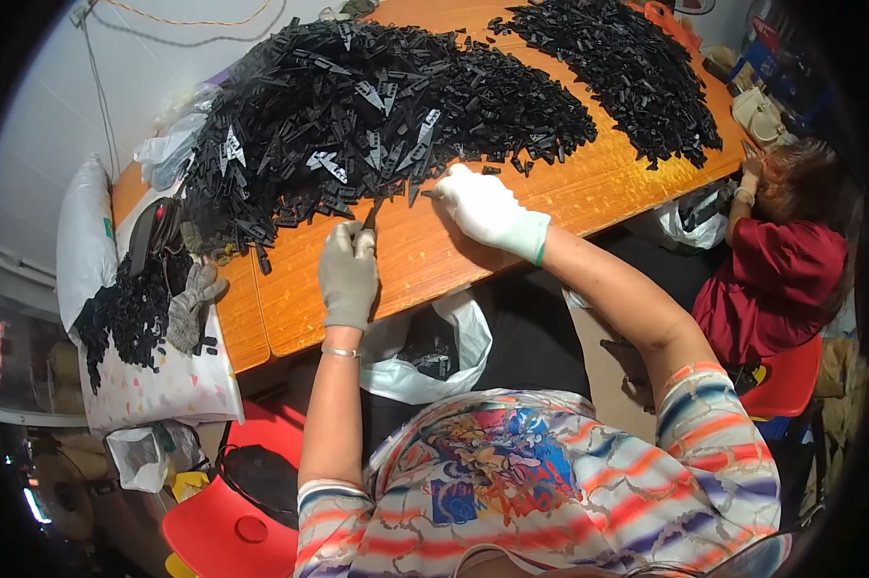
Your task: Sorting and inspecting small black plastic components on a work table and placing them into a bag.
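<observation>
My left hand [347, 276], in a grey knit glove, is closed over the table's near side. Between its thumb and fingers a pointed black plastic piece [372, 214] sticks up. To the right, my right hand [490, 211] wears a white glove, bright with glare, and pinches a small dark plastic piece [429, 194] at its fingertips. Just beyond both hands lies a large pile of black plastic pieces [299, 106], many long and wedge-shaped. Below the table edge, a white plastic bag [473, 337] hangs open at my lap with some dark pieces inside.
The wooden table [410, 260] carries a second black pile [636, 87] at the far right. At left are small black parts [131, 318], a spare grey glove [194, 308] and a white sack [86, 231]. A co-worker in a dark red shirt [776, 279] sits at right. A red chair [232, 520] stands lower left.
</observation>
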Tool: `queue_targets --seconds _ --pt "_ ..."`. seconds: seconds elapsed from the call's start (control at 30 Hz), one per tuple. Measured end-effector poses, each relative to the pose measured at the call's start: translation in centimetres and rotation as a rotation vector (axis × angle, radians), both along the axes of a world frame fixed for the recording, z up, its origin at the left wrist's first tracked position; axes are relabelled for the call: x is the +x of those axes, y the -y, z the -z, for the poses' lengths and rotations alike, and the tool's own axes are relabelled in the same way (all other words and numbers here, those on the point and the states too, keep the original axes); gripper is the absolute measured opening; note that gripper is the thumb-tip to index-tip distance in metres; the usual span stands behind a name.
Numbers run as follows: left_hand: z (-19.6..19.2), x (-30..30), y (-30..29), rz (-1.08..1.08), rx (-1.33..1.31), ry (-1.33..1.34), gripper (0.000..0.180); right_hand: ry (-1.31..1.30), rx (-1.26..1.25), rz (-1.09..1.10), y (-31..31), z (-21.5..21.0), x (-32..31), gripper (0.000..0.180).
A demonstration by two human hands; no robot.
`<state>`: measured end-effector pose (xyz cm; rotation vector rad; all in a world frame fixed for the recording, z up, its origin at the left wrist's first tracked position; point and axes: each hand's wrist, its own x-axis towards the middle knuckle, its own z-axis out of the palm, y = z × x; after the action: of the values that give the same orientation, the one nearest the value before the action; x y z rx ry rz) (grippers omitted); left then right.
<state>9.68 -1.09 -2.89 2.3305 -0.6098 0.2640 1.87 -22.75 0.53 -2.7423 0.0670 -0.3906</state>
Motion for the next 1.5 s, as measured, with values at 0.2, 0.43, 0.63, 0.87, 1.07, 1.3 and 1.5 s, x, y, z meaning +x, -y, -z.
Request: queue_targets --seconds 0.2,0.43,0.63,0.87,1.07,1.3,1.5 --pt "-1.7 -2.3 -0.9 0.293 -1.073 -1.093 0.022 -0.099 0.286 0.066 -0.8 -1.3 -0.8 0.021" --pt "-0.1 -3.6 -1.3 0.412 -1.247 -1.237 0.024 -0.265 1.038 -0.131 -2.5 -2.2 -1.3 0.018" --pt "-0.8 -4.3 -1.2 0.364 -1.202 -1.2 0.027 -0.292 1.37 -0.17 -3.5 -2.2 -1.5 0.012" --pt "-1.1 -5.2 -0.9 0.3 -1.169 -1.116 0.023 -0.181 1.312 -0.207 -4.1 -1.8 -0.9 0.016" --pt "-1.5 -5.7 -0.6 0.336 -1.152 -1.037 0.017 -0.086 1.183 -0.003 -6.2 -3.2 -0.8 0.023" --pt "-1.9 -5.9 -0.4 0.238 -1.086 -0.99 0.016 0.005 1.179 0.048 -7.4 -2.5 -0.6 0.022" --pt "-2.2 -5.8 -0.3 0.213 -1.048 -0.967 0.018 -0.019 1.159 0.033 -7.7 -2.4 -0.5 0.021"
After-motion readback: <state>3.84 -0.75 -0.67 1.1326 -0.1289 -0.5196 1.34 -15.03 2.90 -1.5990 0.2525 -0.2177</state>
